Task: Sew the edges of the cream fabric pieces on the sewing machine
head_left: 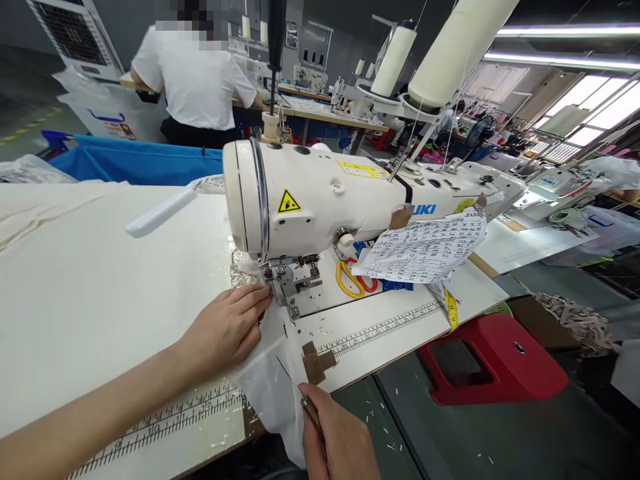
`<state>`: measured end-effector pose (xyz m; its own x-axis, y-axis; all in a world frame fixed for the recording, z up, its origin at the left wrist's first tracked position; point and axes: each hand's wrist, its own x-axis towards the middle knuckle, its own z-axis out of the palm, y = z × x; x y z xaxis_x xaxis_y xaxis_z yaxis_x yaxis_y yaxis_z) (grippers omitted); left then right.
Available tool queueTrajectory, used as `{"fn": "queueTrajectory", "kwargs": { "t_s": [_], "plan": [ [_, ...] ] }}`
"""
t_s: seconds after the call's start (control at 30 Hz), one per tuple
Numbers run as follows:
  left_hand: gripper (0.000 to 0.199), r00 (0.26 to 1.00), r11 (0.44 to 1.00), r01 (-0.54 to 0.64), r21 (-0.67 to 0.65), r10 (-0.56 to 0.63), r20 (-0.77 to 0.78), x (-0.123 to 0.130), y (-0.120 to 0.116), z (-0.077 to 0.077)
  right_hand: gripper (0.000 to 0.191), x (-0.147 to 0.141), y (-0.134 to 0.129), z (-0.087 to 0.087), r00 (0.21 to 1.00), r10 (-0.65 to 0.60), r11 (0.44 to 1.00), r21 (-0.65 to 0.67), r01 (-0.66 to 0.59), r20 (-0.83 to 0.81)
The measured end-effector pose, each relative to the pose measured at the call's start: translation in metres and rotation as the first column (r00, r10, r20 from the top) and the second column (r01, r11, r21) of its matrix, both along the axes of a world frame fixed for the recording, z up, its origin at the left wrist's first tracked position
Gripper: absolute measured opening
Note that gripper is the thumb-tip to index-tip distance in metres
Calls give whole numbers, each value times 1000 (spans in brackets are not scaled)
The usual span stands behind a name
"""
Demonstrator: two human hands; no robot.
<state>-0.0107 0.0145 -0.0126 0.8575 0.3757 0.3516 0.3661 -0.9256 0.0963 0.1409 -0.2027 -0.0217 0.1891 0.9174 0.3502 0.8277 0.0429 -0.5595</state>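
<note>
My left hand (227, 327) lies on thin white fabric (273, 383) at the sewing machine, fingers stretched toward the presser foot (290, 300) and pressing the cloth down. The fabric hangs over the table's front edge. My right hand (343, 437), low in the view, is closed around the wooden handle of an awl (289, 378). Its thin metal point slants up and left, over or against the cloth; I cannot tell which. The white sewing machine (315, 193) stands just beyond both hands. Its needle is hard to make out.
Scissors with yellow and red handles (350, 281) lie under the machine arm, beside a written paper sheet (425, 250). A yellow tape measure (451, 308) hangs at the table edge. A red stool (500, 360) stands right. Behind sits a person in white (197, 80) near a blue cloth bin (135, 160).
</note>
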Motion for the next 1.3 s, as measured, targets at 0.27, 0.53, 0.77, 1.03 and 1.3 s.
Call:
{"fn": "queueTrajectory", "kwargs": {
  "t_s": [0.27, 0.53, 0.77, 1.03, 1.3],
  "plan": [
    [49, 999, 998, -39, 39, 39, -3, 3, -1, -1, 42, 5, 9, 13, 995, 78, 992, -100, -71, 64],
    [50, 997, 988, -82, 128, 83, -1, 5, -15, -4, 38, 8, 19, 23, 988, 112, 986, -132, -98, 103],
    [47, 997, 987, -72, 145, 73, -4, 4, -24, 0, 33, 4, 32, 34, 983, 97, 995, -51, -90, 154],
    [46, 997, 996, -54, 72, 51, 55, 5, -29, 2, 33, 2, 39, 34, 983, 85, 996, -36, -80, 160],
    [44, 996, 998, -42, 52, 38, 82, 5, -25, 1, 33, 2, 50, 33, 984, 80, 997, -18, -79, 161]
  ]
}}
